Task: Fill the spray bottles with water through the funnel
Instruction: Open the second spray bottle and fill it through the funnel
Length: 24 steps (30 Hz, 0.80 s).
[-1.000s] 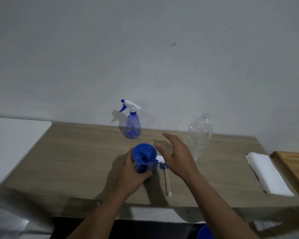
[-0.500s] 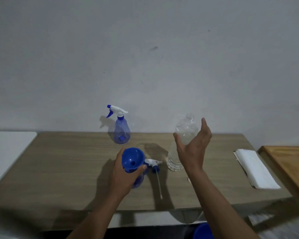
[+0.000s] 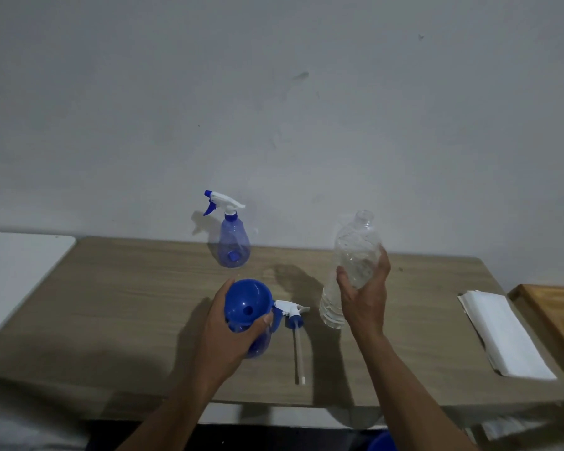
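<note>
Left hand (image 3: 223,333): thumb and fingers are curled round the neck of the open spray bottle (image 3: 259,345), gripping it just under the funnel's bowl.
Funnel (image 3: 248,301): blue, seated in that bottle's mouth, bowl facing up, directly above the left hand's grip.
Open spray bottle: translucent blue, on the wooden table (image 3: 127,304) near its front edge, with its lower body showing below the hand.
Right hand (image 3: 367,297): wrapped round the middle of the clear water bottle (image 3: 357,252), thumb on the left side, fingers on the right.
Water bottle: uncapped, neck up, leaning slightly. The mouth is above the grip and the base below it. It is right of the funnel and apart from it. Whether the base touches the table cannot be told.
Trigger head (image 3: 290,310): lying between the hands, just beside the held spray bottle, dip tube pointing toward the front edge.
Second spray bottle (image 3: 233,245): trigger fitted, standing at the back by the wall.
Right end of the table: folded white paper (image 3: 508,333) beside a wooden board (image 3: 557,314).
</note>
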Tool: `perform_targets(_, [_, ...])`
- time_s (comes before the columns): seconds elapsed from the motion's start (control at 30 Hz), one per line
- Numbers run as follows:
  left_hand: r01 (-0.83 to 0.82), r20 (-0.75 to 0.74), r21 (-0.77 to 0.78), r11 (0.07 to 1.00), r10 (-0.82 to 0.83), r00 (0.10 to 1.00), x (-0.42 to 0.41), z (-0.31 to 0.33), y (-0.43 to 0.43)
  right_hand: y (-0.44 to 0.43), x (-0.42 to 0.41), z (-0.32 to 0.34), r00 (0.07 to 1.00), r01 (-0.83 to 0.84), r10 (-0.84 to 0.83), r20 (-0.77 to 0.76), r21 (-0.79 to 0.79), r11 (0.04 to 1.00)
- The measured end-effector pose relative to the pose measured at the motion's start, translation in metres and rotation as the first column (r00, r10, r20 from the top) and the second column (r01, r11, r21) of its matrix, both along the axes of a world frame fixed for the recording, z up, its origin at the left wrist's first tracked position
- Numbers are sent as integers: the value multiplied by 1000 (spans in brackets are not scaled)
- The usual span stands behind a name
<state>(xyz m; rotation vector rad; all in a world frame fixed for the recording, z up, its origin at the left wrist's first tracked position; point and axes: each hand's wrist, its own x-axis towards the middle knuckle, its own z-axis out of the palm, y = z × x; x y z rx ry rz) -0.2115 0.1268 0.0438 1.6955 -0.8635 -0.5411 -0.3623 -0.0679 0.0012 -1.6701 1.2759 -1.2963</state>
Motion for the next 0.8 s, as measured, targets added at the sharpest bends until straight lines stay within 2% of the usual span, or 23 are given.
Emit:
perform_targets(0.13, [20, -21, 30, 999, -20, 1000, 6, -6, -2, -7, -5, 9, 997, -38, 35, -66, -41, 998])
perform_targets(0.27, [27, 9, 23, 999, -27, 1000, 10, -11, -3, -6, -9, 31, 991, -86, 69, -111, -154, 984])
perform_targets(0.37, [30, -8, 26, 999, -29, 1000, 15, -19, -4, -8, -12, 58, 976, -178, 139, -167, -246, 953])
perform_targets(0.47, [34, -11, 32, 999, -33, 999, 17, -22, -3, -10, -19, 85, 930, -317, 256, -265, -221, 922])
perform_targets(0.57, [23, -38, 3, 1000, -23, 999, 20, -26, -5, -8, -23, 109, 806, -497, 383, -450, -164, 852])
perform_targets(0.67, [26, -52, -27, 999, -28, 998, 21, -27, -4, -2, -25, 127, 618, -647, 479, -624, -57, 761])
perform_targets(0.8, [27, -80, -41, 999, -30, 996, 22, -28, -2, 8, -26, 138, 394, -747, 564, -726, 106, 657])
